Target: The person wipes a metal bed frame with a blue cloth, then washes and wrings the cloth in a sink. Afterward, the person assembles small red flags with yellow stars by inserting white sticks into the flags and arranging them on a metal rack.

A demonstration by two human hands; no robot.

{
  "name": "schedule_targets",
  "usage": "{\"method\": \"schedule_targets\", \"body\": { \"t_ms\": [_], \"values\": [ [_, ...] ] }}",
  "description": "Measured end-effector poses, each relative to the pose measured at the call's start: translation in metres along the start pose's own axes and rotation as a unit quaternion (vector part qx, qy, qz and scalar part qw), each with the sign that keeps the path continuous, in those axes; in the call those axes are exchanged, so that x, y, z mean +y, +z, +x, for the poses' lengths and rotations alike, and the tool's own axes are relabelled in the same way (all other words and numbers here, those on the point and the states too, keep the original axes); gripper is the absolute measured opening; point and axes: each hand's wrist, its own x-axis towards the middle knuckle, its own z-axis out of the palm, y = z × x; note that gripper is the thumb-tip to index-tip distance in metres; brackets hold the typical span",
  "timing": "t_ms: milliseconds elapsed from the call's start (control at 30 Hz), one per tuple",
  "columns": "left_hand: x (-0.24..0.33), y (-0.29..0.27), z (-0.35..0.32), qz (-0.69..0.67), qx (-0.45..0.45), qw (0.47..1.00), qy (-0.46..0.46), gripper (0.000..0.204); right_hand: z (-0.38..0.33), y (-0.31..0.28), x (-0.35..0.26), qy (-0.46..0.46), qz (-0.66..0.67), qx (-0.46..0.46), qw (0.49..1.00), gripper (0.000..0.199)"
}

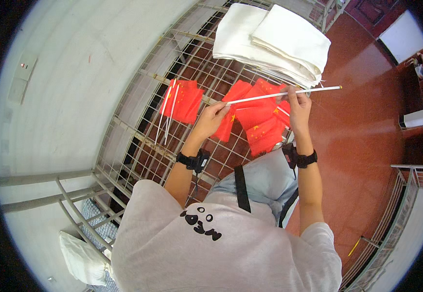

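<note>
Stick, thin and white with a yellow tip [257, 98], is held up over a pile of red flags [262, 138], running nearly level between both hands. The left hand [212, 118] pinches it near its plain end, thumb against fingers; the right hand [299, 108] is closed around it farther along, short of the tip. Two spaced grips probably keep so slender a rod from swinging. Whether any red cloth is fixed to it, I cannot tell. The pile sits just beyond the person's lap, presumably for easy reach. Left of it, apart, lies a smaller group of flags [188, 102], sticks side by side. Everything rests on a wire-mesh frame [132, 130], whose far end bears folded white cloth [289, 41], seemingly clear of the hands' working space.
</note>
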Motion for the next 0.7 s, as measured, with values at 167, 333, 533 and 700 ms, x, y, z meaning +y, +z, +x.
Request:
{"method": "schedule_targets", "body": {
  "t_ms": [167,333,533,700],
  "values": [
    [0.011,-0.001,-0.015,-0.022,0.024,0.999,-0.006,0.022,-0.013,0.01,-0.008,0.013,-0.013,0.036,0.999,0.027],
    [0.005,0.0,-0.02,-0.049,0.026,0.998,-0.01,0.019,-0.019,0.011,-0.011,0.0,-0.011,0.03,0.999,0.027],
    [0.015,0.001,-0.019,-0.075,0.009,0.997,-0.024,0.02,-0.023,0.006,-0.013,-0.008,0.0,0.029,1.0,0.028],
    [0.018,0.005,-0.02,-0.066,0.015,0.997,-0.022,0.02,-0.025,0.002,-0.017,0.006,-0.032,0.029,0.999,0.027]
  ]
}}
